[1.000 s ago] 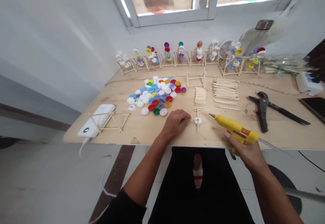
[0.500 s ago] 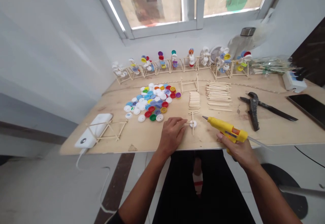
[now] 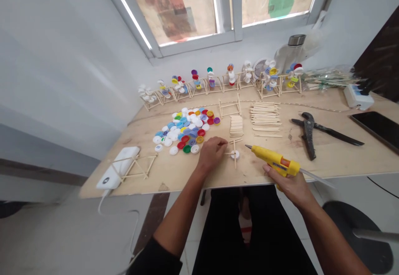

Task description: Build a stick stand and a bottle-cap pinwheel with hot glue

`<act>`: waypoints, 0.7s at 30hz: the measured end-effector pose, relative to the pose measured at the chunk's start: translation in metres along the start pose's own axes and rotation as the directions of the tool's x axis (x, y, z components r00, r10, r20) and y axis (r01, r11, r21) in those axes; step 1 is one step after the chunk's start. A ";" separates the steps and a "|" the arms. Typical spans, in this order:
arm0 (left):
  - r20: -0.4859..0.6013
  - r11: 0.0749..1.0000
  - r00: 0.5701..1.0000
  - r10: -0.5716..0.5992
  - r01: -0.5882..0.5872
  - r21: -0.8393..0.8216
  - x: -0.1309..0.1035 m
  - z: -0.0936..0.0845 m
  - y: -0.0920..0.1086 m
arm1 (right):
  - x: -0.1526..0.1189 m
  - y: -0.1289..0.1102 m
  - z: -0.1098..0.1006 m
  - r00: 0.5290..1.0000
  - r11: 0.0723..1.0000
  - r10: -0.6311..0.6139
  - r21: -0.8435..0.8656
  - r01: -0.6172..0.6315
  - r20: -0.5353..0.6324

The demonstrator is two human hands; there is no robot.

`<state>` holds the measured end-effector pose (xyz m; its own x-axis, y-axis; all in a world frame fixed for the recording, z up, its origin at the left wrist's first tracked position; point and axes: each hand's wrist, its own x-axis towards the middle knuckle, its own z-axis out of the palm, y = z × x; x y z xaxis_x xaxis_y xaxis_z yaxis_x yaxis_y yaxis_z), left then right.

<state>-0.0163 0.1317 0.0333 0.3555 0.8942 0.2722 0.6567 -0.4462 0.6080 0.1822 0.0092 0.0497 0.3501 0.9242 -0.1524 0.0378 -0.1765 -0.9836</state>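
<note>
On the surface (image 3: 187, 171) our left hand (image 3: 211, 153) pinches a stick (image 3: 230, 153) at the white cap (image 3: 235, 154) — right hand (image 3: 288, 181) gripping the glue gun (image 3: 274, 162) (nozzle just beside).

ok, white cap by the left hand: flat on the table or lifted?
Flat. The white cap rests on the table with crossed sticks over it; left hand pinches one stick's end.

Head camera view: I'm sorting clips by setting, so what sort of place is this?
Probably a home craft bench: a plywood table under a window, with loose bottle caps, stick piles and finished cap-and-stick models.
</note>
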 end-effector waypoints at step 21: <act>0.120 0.948 0.977 -0.178 0.138 0.288 0.016 -0.026 0.005 | 0.006 0.011 -0.005 0.997 0.998 -0.053 -0.036 0.055 0.062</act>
<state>-0.0249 0.1450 0.0599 0.3099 0.9484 0.0676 0.8628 -0.3104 0.3991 0.1895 0.0107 0.0389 0.2890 0.9514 -0.1059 0.0904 -0.1372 -0.9864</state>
